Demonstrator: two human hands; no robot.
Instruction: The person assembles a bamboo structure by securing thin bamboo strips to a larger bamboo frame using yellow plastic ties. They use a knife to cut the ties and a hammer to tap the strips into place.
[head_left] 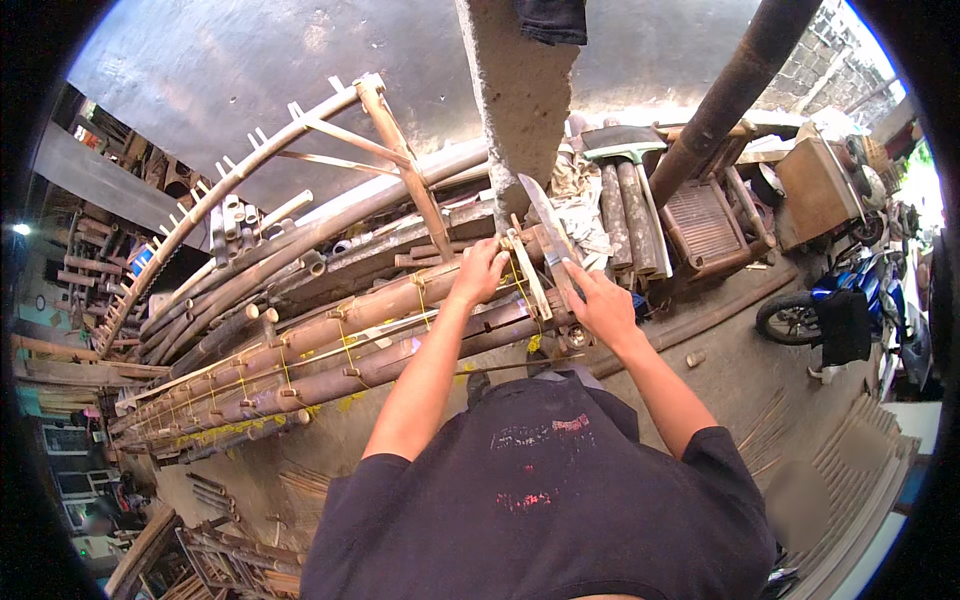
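Note:
My right hand (598,302) is closed round the handle of a long, broad-bladed machete (543,212). Its blade points up and away, beside the near end of a bamboo frame. My left hand (483,268) curls over the upper bamboo pole (385,303) of that frame, and part of its grip is hidden. Just right of those fingers, split bamboo pieces (530,275) stand across the frame's end. A lower, darker bamboo pole (385,366) runs alongside. Yellow string (346,345) is strung between the two poles at several spots, by short pegs.
Beyond the frame, a curved bamboo rack with pegs (265,147) leans near stacked poles (225,278). A concrete post (515,110) rises ahead. To the right are a bamboo chair (708,228), a slanting thick pole (735,95) and a blue motorcycle (850,300). Bamboo offcuts (212,497) lie on the left floor.

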